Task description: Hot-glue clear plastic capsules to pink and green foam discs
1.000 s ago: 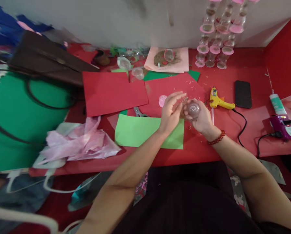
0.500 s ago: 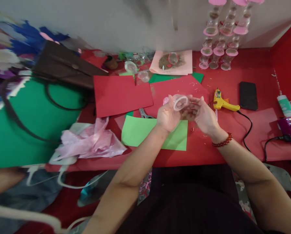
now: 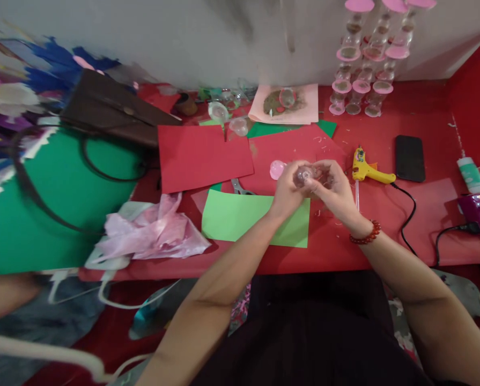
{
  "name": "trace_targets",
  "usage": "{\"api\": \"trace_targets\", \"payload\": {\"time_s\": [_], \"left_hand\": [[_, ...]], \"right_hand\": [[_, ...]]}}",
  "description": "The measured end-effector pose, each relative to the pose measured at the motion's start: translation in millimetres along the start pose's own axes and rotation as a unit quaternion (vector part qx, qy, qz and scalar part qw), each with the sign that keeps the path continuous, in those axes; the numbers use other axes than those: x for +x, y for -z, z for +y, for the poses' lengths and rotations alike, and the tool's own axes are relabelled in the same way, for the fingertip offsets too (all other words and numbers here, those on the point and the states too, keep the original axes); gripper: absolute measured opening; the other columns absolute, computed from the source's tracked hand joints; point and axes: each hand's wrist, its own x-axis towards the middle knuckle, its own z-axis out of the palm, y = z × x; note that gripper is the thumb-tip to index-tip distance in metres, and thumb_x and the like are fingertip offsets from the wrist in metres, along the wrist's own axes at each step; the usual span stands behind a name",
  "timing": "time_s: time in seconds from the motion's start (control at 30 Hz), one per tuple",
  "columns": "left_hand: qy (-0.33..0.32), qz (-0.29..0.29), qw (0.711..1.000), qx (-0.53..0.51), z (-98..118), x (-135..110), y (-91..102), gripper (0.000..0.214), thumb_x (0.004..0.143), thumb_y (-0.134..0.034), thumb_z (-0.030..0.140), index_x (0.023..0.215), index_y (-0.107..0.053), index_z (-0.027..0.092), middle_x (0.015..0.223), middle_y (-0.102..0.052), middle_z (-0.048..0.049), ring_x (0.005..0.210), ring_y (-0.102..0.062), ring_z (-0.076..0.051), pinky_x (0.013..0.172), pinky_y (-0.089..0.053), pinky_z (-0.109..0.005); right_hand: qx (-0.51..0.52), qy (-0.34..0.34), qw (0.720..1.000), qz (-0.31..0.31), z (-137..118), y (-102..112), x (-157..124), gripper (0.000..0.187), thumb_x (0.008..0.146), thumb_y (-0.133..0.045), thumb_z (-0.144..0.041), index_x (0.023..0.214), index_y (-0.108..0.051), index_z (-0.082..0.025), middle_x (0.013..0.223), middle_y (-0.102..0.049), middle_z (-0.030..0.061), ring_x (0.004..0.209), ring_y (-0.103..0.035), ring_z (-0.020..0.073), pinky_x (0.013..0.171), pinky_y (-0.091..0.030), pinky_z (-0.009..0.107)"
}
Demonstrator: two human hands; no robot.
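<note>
A small clear plastic cup (image 3: 304, 175) is held up over the table between both hands, its narrow end facing me. My left hand (image 3: 287, 191) is curled around its left side. My right hand (image 3: 338, 192) closes in from the right, with its thumb pressed on the cup; more clear plastic shows among its fingers, partly hidden. A pink round piece (image 3: 278, 170) lies just left of my left hand. Under my left wrist is a light green paper sheet (image 3: 240, 217). A yellow glue gun (image 3: 370, 170) lies right of my right hand.
Hourglass-shaped clear cups with pink discs (image 3: 358, 86) stand stacked at the back right. Sand on pink paper (image 3: 259, 110) lies behind my hands. Also around are red paper (image 3: 203, 161), scissors (image 3: 242, 187), a pink plastic bag (image 3: 155, 230), a dark handbag (image 3: 111, 110) and a phone (image 3: 409, 157).
The cup has turned from its open rim facing me to its narrow end. My hands have come together on it, and the pink round piece is now in fuller view.
</note>
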Motion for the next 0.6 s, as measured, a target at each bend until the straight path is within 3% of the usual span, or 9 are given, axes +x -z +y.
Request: {"api": "trace_targets", "payload": {"time_s": [0.1,0.27,0.47,0.6], "left_hand": [[-0.063,-0.014,0.994,0.09,-3,-2,-0.4,0.032,0.085,-0.079,0.04,0.111,-0.067,0.026,0.109,-0.072,-0.0064,0.106,-0.066,-0.026,0.095,-0.055,-0.045],[-0.086,-0.028,0.992,0.092,-6,-4,-7.1,0.022,0.084,-0.078,0.033,0.103,-0.068,0.027,0.106,-0.071,-0.008,0.106,-0.064,-0.029,0.099,-0.051,-0.049],[-0.042,-0.021,0.999,-0.012,-10,-6,-7.4,0.025,0.089,-0.076,0.036,0.109,-0.064,0.027,0.11,-0.066,-0.0045,0.105,-0.064,-0.023,0.094,-0.055,-0.042],[-0.014,-0.029,0.999,-0.03,-12,-7,-2.9,0.023,0.091,-0.075,0.03,0.11,-0.063,0.026,0.114,-0.065,-0.0034,0.113,-0.063,-0.024,0.106,-0.053,-0.046]], "right_hand": [[-0.065,0.004,0.998,-0.006,3,-5,-5,0.054,0.077,-0.086,-0.061,0.109,-0.058,-0.027,0.093,-0.066,0.0006,0.075,-0.058,0.0163,0.069,-0.047,0.033],[-0.051,-0.004,0.998,0.024,4,-8,-6,0.038,0.085,-0.082,-0.056,0.095,-0.056,-0.029,0.081,-0.059,-0.0016,0.075,-0.054,0.0175,0.071,-0.044,0.033],[0.0,0.012,1.0,-0.015,1,-7,-2,0.034,0.089,-0.076,-0.057,0.092,-0.06,-0.028,0.076,-0.057,-0.0034,0.071,-0.049,0.0159,0.07,-0.041,0.033],[0.014,0.027,0.999,-0.037,5,-6,1,0.027,0.091,-0.074,-0.05,0.093,-0.061,-0.027,0.076,-0.058,-0.0037,0.071,-0.051,0.0155,0.07,-0.043,0.032]]}}
